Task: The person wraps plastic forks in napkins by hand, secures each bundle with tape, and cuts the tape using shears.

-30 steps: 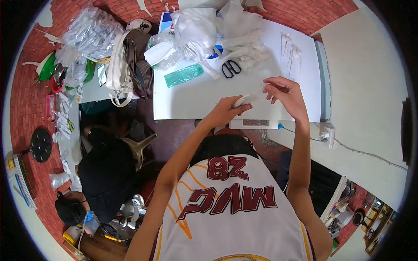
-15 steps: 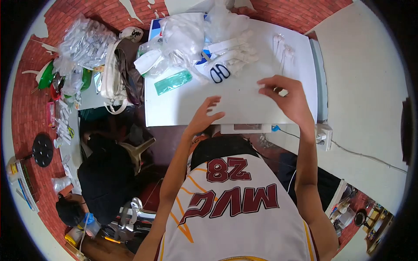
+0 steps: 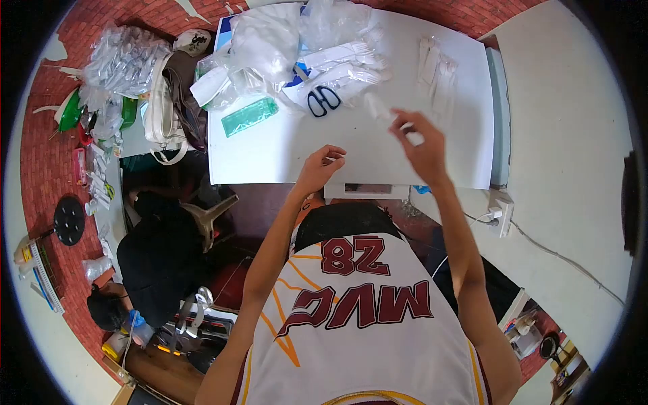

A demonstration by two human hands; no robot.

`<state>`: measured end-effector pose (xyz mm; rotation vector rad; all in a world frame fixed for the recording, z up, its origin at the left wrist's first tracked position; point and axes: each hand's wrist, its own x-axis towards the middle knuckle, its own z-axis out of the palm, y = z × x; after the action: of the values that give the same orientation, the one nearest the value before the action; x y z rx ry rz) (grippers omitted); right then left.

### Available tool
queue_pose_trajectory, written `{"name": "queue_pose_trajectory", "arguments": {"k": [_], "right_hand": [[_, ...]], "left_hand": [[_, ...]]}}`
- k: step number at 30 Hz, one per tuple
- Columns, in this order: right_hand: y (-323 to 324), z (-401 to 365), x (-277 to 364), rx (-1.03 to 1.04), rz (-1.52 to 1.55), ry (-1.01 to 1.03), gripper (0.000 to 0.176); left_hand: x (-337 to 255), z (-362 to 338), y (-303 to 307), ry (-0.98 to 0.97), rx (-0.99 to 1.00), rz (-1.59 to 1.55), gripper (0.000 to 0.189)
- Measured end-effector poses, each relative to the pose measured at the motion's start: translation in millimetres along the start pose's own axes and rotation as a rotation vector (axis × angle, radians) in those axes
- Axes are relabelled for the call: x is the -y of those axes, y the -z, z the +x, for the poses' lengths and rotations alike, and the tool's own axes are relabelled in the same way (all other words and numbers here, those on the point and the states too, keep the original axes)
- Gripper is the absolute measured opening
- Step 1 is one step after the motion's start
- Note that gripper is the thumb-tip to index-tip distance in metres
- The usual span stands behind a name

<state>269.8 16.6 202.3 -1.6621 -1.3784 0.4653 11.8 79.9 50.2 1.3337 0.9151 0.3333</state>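
Observation:
My right hand [image 3: 420,143] is above the right half of the white table, thumb and forefinger pinched on a small white item [image 3: 377,108]. Motion blur hides its exact kind. My left hand [image 3: 322,167] hovers by the table's front edge, its fingers loosely bent and nothing visible in them. Beyond the hands lie white plastic forks [image 3: 351,54] in a heap, partly in clear wrapping. Dark-handled scissors [image 3: 324,101] rest in front of the heap. To their left is a green packet [image 3: 250,117]. Several wrapped white utensils [image 3: 437,71] lie at the right back.
Clear plastic bags [image 3: 266,40] cover the back left of the white table [image 3: 270,158]. A white bag [image 3: 158,101] stands left of it, beside a heap of clear plastic [image 3: 125,61]. At the right, a cable runs from a wall socket [image 3: 501,212]. A person in black [image 3: 158,263] is at the lower left.
My right hand has moved slightly left, and a white item now shows at its fingertips. The left hand's fingers are more bent. The view has shifted, so the table sits a little further left and up.

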Motion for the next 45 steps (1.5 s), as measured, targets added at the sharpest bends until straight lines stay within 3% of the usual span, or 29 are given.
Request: {"name": "queue_pose_trajectory", "arguments": {"k": [3, 9, 15, 18, 27, 30, 33, 39, 42, 45], "right_hand": [[-28.0, -56.2, -56.2, 0.102, 0.043, -0.040, 0.022], [-47.9, -119.1, -105.9, 0.195, -0.095, -0.006, 0.015], [-47.1, -125.3, -124.8, 0.189, -0.090, -0.012, 0.016], [-44.6, -120.3, -122.9, 0.206, -0.067, 0.016, 0.016], [-15.5, -97.6, -117.0, 0.210, -0.056, 0.200, 0.054], [-7.6, -83.0, -109.7, 0.235, -0.012, 0.235, 0.058], [-3.9, -71.6, -108.5, 0.203, -0.044, 0.219, 0.059], [0.6, -39.8, -82.7, 0.025, 0.020, 0.277, 0.029], [9.9, -15.0, -71.9, -0.048, 0.151, 0.210, 0.016], [27.9, 7.3, -53.3, -0.001, 0.236, 0.100, 0.016]], "left_hand": [[-1.2, -2.0, -14.4, -0.021, -0.058, 0.074, 0.030], [-6.5, -11.4, -50.8, -0.039, -0.085, 0.307, 0.038], [-9.2, -2.9, -80.5, -0.400, -0.096, 0.592, 0.038], [3.3, 10.6, -88.0, -0.495, -0.116, 0.582, 0.033], [-4.0, 15.9, -101.0, -0.633, -0.204, 0.585, 0.022], [-24.7, 18.7, -99.0, -0.589, -0.230, 0.628, 0.021], [-52.9, 23.1, -95.4, -0.673, -0.292, 0.538, 0.022], [-101.2, 34.4, -85.5, -0.786, -0.378, 0.488, 0.022], [-125.8, 37.5, -80.9, -0.800, -0.377, 0.402, 0.019], [-157.5, 35.2, -75.8, -0.716, -0.403, 0.407, 0.018]]}}
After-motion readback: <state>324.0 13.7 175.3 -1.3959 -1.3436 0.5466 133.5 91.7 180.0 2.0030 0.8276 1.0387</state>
